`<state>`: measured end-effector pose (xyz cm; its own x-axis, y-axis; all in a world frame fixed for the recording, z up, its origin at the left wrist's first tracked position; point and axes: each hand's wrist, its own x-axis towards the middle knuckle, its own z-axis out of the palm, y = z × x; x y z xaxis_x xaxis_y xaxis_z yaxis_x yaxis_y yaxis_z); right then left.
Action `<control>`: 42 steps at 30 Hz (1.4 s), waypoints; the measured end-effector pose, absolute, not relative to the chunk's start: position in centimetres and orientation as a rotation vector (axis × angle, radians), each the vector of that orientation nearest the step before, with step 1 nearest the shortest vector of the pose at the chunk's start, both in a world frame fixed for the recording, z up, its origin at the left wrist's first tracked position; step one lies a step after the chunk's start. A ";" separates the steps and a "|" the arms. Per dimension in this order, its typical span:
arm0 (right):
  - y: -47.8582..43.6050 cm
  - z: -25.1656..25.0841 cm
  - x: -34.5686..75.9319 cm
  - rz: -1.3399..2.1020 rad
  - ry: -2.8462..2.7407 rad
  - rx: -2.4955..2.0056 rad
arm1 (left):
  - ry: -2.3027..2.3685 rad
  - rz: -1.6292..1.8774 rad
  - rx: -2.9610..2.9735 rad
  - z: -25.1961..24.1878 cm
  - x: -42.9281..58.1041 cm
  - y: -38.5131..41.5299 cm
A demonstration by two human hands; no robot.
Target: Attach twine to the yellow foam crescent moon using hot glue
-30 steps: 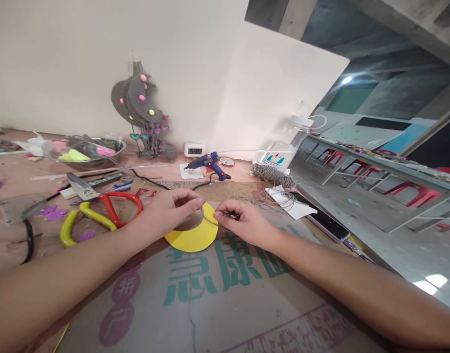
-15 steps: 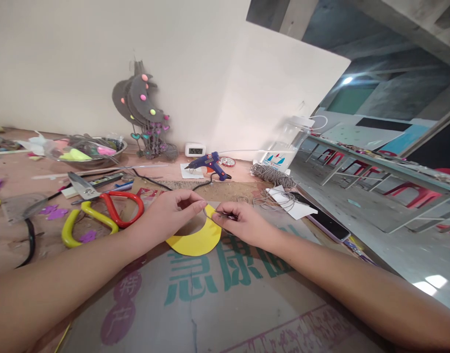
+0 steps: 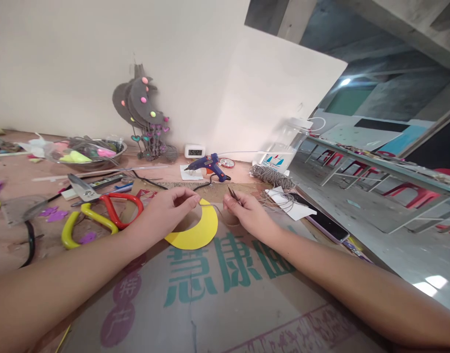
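Observation:
A yellow crescent-shaped piece [image 3: 195, 236] lies on the printed cardboard, its upper tip at the fingertips of my left hand [image 3: 175, 206]. Those fingers are closed in a pinch on a thin grey cord [image 3: 209, 205], which runs across the crescent's tip to the right. My right hand [image 3: 243, 211], apart from the crescent, grips slim dark metal tweezers [image 3: 233, 194] with the points upward. The cord loops down below the right fingers. Whether the left fingers also grip the crescent is hard to see.
Red-and-yellow-handled scissors [image 3: 122, 208] lie left of my left hand. A blue glue gun [image 3: 210, 165] sits behind, near a small digital clock [image 3: 194, 151]. To the right are a grey cord bundle [image 3: 271, 175], white paper [image 3: 291, 205] and a phone [image 3: 326, 220]. A metal bowl [image 3: 88, 162] holds craft pieces.
My right hand has moved right, away from the crescent's tip, and the tweezers now point upward. The cord shows between the hands. My left hand and the crescent have shifted slightly left.

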<state>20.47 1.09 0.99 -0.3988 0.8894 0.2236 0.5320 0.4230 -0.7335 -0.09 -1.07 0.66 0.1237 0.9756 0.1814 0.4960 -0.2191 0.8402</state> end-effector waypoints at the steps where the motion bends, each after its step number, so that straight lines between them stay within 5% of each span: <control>1: 1.1 1.0 20.5 0.773 -2.065 -1.195 | 1.425 1.004 1.796 0.6 -0.1 -1.1; 31: 0.0 0.9 19.9 0.739 -2.190 -1.146 | 1.432 1.038 1.819 0.9 0.2 -1.3; 42: 4.4 0.5 22.5 0.844 -1.289 -1.025 | 1.496 1.070 1.740 0.5 -0.2 -0.6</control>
<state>22.48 4.39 0.54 0.1156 0.9306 0.3474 0.0538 0.3434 -0.9377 -0.23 -0.58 0.46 0.0399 0.9810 0.1899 0.4966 -0.1844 0.8482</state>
